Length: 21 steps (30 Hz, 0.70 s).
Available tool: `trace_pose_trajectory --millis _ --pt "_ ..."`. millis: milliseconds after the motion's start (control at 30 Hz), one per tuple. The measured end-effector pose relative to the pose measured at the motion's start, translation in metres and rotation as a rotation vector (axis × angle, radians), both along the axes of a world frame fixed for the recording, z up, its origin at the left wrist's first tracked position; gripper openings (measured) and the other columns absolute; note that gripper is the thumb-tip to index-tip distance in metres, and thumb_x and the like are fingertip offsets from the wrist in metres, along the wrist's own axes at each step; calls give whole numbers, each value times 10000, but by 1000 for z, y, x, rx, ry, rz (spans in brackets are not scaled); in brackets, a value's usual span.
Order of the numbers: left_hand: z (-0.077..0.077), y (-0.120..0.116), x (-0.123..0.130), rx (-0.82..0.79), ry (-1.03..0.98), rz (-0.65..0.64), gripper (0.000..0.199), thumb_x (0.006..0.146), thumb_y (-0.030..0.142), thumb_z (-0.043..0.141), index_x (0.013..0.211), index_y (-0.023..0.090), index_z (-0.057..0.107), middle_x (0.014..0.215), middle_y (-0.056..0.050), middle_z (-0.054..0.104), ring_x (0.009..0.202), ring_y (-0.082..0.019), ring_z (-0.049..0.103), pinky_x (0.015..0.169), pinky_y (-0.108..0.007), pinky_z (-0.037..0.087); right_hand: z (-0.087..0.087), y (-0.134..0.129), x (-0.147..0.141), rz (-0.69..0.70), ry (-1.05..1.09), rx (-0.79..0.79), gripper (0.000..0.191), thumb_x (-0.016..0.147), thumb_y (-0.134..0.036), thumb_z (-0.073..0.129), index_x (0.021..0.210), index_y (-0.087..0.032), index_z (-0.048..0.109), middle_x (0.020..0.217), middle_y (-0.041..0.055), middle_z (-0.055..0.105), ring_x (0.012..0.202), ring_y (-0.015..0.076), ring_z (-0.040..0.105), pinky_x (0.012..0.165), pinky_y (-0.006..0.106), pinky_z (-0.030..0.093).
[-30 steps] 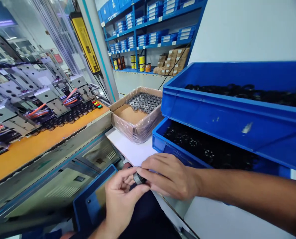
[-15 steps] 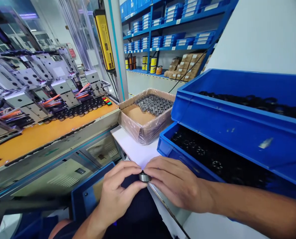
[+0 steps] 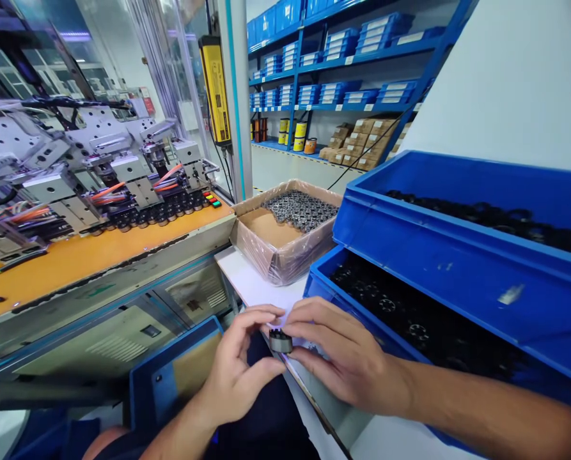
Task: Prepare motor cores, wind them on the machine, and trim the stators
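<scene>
A small round metal part with a black toothed top (image 3: pixel 281 342) is held above the near edge of the white table. My right hand (image 3: pixel 343 354) pinches it from the right between thumb and fingers. Just to the left of the part is my left hand (image 3: pixel 240 364), its thumb and fingers apart around the part's left side; the fingertips do not appear to grip it.
A plastic-lined carton (image 3: pixel 285 259) of small metal pieces stands on the white table (image 3: pixel 247 275). Two stacked blue bins (image 3: pixel 458 249) with black parts are at right. A machine on an orange bench (image 3: pixel 122 249) is at left; blue shelving (image 3: pixel 295 76) is behind.
My left thumb and fingers have spread away from the metal part, and its toothed top shows more. My right hand still holds it. The whole view has shifted slightly.
</scene>
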<state>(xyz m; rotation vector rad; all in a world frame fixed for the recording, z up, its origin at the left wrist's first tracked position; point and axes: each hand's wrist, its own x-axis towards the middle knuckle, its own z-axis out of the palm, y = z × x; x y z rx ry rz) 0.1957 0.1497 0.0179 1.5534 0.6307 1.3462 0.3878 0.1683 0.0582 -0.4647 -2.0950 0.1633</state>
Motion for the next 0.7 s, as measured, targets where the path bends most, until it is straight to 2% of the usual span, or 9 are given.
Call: trace_pose_trajectory --millis 67,167,300,367,400,467,567,633,700 --pt "7 3 -5 222 178 146 348 826 238 737 1162 267 652 1129 -77 643 1034 -194 615 911 -326 491 0 -1 -1 -9 -8 -11 159 924 -59 542 1056 -109 615 928 108 657 909 208 620 802 361 571" --pt "14 6 -5 421 284 231 240 836 182 721 1072 211 690 930 -54 687 860 -157 635 782 -284 518 1 -2 -1 -1 -22 -21 154 925 -37 522 1030 -92 619 890 103 647 869 195 608 771 337 565" --pt "12 1 3 458 295 314 182 843 211 716 1022 188 691 863 -49 713 798 -153 647 738 -283 530 -3 -1 0 -3 -81 -61 152 933 -46 503 1026 -109 606 894 93 645 867 189 618 780 325 568" --pt "9 4 0 432 367 378 133 878 261 676 986 187 696 847 -45 715 772 -145 658 708 -263 537 -8 1 1 -71 -165 -67 164 955 -91 484 1077 -128 588 946 97 661 892 202 643 787 336 584" --pt "10 9 -7 423 446 451 137 893 298 653 960 189 700 844 -44 712 767 -143 662 698 -256 539 -12 2 1 -116 -225 -50 190 963 -111 463 1112 -137 577 980 102 672 909 212 659 784 342 594" --pt "16 30 -32 403 645 679 190 902 361 621 915 193 707 859 -48 702 790 -156 663 711 -265 542 -18 4 1 -178 -349 7 258 959 -121 413 1171 -149 557 1037 109 691 919 225 690 759 341 614" --pt "37 73 -99 292 812 1012 175 881 323 633 937 171 701 869 -71 680 857 -209 645 802 -344 520 -21 5 0 -169 -436 83 330 902 -89 376 1164 -178 555 1018 82 719 849 208 721 685 303 626" --pt "53 103 -146 178 909 1145 146 868 284 647 902 149 693 801 -61 666 856 -225 647 835 -377 511 -19 5 -1 -137 -431 132 345 879 -84 374 1154 -185 557 986 67 732 809 198 729 650 287 624" --pt "65 128 -184 62 1000 1200 177 885 308 640 923 139 676 867 -58 681 890 -215 653 858 -402 518 -16 6 -3 -106 -395 200 325 885 -98 377 1137 -182 564 949 59 742 771 195 731 610 281 617"
